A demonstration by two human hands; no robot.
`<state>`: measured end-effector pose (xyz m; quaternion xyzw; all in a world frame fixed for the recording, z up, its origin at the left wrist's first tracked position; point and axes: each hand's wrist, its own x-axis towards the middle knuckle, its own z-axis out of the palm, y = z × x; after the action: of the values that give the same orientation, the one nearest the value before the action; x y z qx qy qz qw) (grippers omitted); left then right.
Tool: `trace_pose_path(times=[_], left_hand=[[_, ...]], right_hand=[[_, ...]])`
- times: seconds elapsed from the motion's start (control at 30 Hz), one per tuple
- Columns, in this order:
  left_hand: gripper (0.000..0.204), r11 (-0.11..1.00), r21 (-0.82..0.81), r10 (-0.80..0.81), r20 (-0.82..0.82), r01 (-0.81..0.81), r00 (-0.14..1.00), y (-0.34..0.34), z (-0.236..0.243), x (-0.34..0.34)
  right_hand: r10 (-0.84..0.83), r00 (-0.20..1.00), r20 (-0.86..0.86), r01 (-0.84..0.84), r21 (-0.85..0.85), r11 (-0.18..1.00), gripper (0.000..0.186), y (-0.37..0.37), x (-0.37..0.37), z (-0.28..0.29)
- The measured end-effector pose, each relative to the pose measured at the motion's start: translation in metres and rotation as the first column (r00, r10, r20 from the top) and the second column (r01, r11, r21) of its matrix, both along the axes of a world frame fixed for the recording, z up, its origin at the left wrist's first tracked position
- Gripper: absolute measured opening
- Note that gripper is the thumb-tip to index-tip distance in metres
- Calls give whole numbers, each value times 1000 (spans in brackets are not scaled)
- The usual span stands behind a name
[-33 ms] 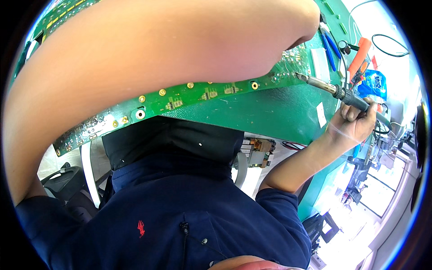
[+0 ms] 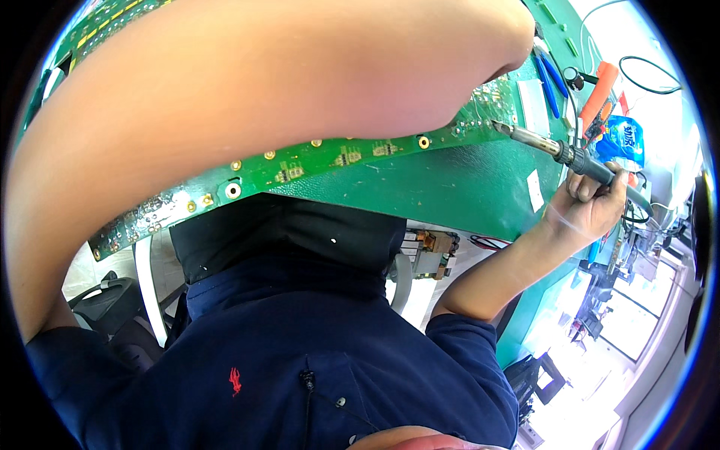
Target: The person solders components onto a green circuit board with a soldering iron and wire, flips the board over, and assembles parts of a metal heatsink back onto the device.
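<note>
Bright light washes out the cluttered far side of the green table (image 2: pixel 480 187). Right hand (image 2: pixel 592 206) is closed around the soldering iron (image 2: pixel 570 156), whose tip meets the circuit board (image 2: pixel 300 169) near its right end. Left hand is hidden beyond the forearm (image 2: pixel 247 97), so its grip cannot be told. Best keep the tip steady and on one joint only.

Green circuit board (image 2: pixel 337 161) w/ gold pads & silver solder dots; darker green mat (image 2: pixel 450 187) beneath. Soldering iron (image 2: pixel 570 157): silver tip, black grip. Navy shirt (image 2: pixel 300 352) w/ small red emblem. Blue-handled pliers (image 2: pixel 551 71), orange tool (image 2: pixel 600 94), blue-and-white packet (image 2: pixel 622 142) at bench edge.
</note>
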<state>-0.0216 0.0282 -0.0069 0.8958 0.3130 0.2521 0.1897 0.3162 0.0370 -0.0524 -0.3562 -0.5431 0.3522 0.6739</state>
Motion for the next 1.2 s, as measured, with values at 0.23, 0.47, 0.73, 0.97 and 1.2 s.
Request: trace_pose_path(times=[0.23, 0.47, 0.73, 0.97, 1.2], left_hand=[[8, 993, -113, -51, -60, 44, 997, 13, 5, 7], [10, 994, -79, 78, 55, -74, 995, -3, 8, 10], [9, 989, -138, 51, 12, -49, 999, 8, 4, 4], [12, 971, 186, 140, 74, -152, 987, 1, -28, 5], [11, 956, 208, 196, 68, -206, 978, -14, -19, -21]], right_hand=[[-47, 998, 46, 46, 24, 999, 35, 1, 1, -3], [-25, 999, -22, 25, -9, 1000, 34, 3, 2, -3], [-62, 997, -42, 58, -70, 996, 29, 6, 0, -3], [-108, 991, -84, 99, -97, 990, 28, 8, 4, -7], [-111, 977, -183, 108, -31, 994, 31, 18, 10, -6]])
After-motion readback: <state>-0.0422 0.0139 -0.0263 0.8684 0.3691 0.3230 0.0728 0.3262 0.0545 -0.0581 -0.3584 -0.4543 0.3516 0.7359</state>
